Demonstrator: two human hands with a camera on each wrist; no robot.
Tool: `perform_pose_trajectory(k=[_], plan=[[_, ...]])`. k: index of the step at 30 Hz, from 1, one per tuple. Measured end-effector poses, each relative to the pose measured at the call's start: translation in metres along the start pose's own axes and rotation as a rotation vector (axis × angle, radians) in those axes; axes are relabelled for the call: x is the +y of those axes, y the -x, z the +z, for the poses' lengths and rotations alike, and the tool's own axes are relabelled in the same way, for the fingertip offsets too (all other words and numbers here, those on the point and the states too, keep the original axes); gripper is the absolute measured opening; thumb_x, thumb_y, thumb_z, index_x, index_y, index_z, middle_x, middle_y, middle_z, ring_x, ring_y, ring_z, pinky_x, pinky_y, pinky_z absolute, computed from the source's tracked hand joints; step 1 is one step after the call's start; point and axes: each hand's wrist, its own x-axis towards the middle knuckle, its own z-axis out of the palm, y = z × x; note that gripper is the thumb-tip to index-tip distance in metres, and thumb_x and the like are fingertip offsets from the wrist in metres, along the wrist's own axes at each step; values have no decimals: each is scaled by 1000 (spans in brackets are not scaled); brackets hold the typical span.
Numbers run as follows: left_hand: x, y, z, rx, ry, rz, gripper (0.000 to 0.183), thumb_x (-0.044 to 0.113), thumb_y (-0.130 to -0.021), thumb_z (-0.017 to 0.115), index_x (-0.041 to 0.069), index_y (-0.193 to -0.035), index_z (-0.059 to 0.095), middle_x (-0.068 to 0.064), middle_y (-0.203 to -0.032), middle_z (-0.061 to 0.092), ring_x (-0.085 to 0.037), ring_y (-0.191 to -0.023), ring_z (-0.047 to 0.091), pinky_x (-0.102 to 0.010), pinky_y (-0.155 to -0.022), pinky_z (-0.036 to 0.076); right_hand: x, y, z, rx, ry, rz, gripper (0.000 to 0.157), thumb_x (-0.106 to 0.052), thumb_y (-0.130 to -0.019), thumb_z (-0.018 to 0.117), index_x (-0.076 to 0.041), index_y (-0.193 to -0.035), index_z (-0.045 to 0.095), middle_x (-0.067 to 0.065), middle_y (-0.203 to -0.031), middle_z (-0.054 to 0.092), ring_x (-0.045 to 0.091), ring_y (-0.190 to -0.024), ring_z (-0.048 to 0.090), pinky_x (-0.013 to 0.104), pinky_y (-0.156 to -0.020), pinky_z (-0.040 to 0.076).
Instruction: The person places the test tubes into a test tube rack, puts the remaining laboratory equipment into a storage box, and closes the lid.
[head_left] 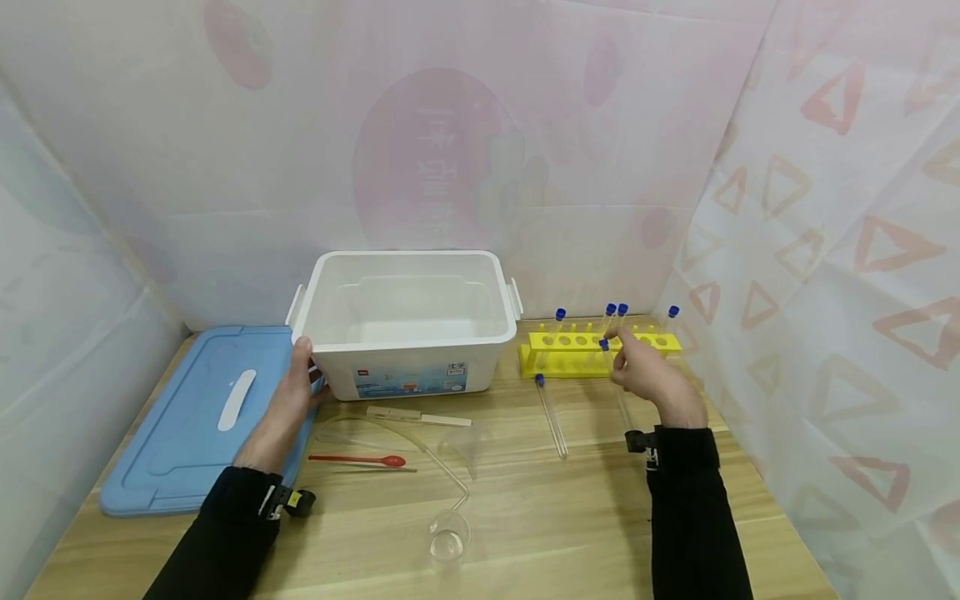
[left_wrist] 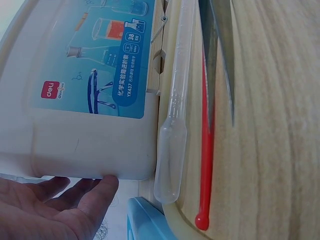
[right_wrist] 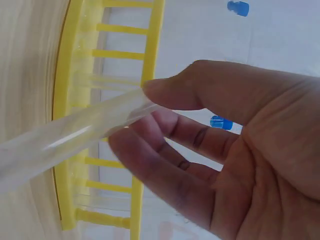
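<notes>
My right hand [head_left: 651, 377] pinches a clear test tube [right_wrist: 65, 135] with a blue cap between thumb and fingers, in front of the yellow test tube rack [head_left: 540, 371]. The tube slants, its capped end near the rack's top bar. Several blue-capped test tubes stand in the rack. Another capped test tube [head_left: 552, 421] lies on the table left of the hand. My left hand [head_left: 288, 408] rests against the left side of a white plastic box [left_wrist: 90, 145], fingers extended along its wall. The box stands without its lid, a blue printed label on its front.
A blue lid [head_left: 180, 425] with a white handle lies at the left. Before the box are a wooden test tube clamp [head_left: 420, 416], a plastic dropper [left_wrist: 172, 160], a red spoon [head_left: 390, 460], tweezers [left_wrist: 225, 70], a bent tube [head_left: 438, 467], a clear funnel [head_left: 461, 450] and a beaker [head_left: 450, 537].
</notes>
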Motion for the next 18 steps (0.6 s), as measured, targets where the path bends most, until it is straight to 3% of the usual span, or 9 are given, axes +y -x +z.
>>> perform_pose_trajectory(k=[4,11,18], plan=[[0,0,0,0,0,0,75,68,-105,13,30,-169,4,-26,-169,12,-50,-152,18,-72,-115,26,0,-1,-3,105,3,-48,63,3,-100,57,-7,-157,33,17,-104,57,26,-75,50,38,-64,42],[0,0,0,4,4,-7,74,68,-105,13,32,-169,3,-24,-170,10,-49,-152,17,-71,-115,26,0,-4,-8,290,6,-129,66,1,-100,57,-6,-159,31,19,-113,57,36,-104,63,48,-82,56],[0,-1,0,0,12,-6,73,67,-106,13,31,-169,4,-24,-170,10,-49,-153,17,-72,-115,26,-2,-8,-11,468,-26,-148,66,-1,-101,56,-11,-161,30,21,-119,57,37,-108,61,51,-82,57]])
